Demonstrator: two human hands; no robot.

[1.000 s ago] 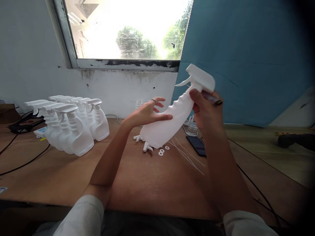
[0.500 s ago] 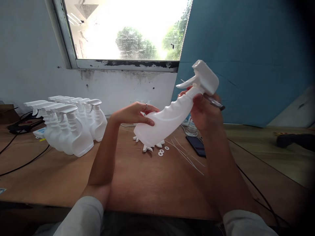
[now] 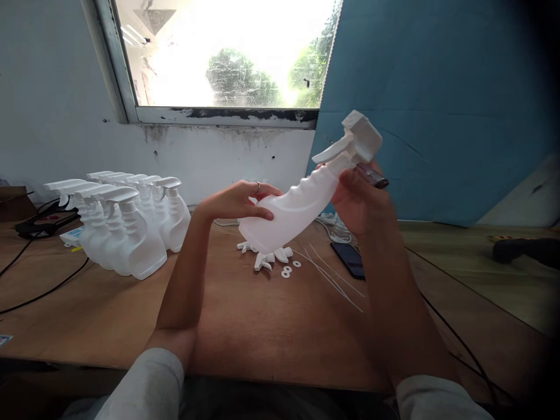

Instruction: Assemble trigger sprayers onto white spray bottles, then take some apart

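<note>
A white plastic spray bottle point(image 3: 291, 216) is held tilted above the table, its trigger spray head point(image 3: 366, 139) up at the right. My left hand point(image 3: 238, 203), a ring on one finger, grips the bottle's lower body with the thumb on the near side. Around the neck, just beneath the spray head, my right hand point(image 3: 365, 201) is closed. That same hand also has a small dark, shiny object point(image 3: 371, 175) in it, whose kind I cannot make out. Below the bottle lie loose white trigger spray heads point(image 3: 263, 261) and several white washers point(image 3: 286, 272).
Assembled spray bottles point(image 3: 135, 233) stand in rows at the left. Thin white tubes point(image 3: 332, 277) and a dark phone point(image 3: 349, 259) lie right of the washers. Behind the phone is a coiled white cable point(image 3: 336, 228). Black cables point(image 3: 44, 300) cross the table's left side.
The spray head and my right hand have shifted slightly left, and the spray head has turned a little. The bottle's base has risen slightly, showing more of the loose parts. My left hand keeps its grip.
</note>
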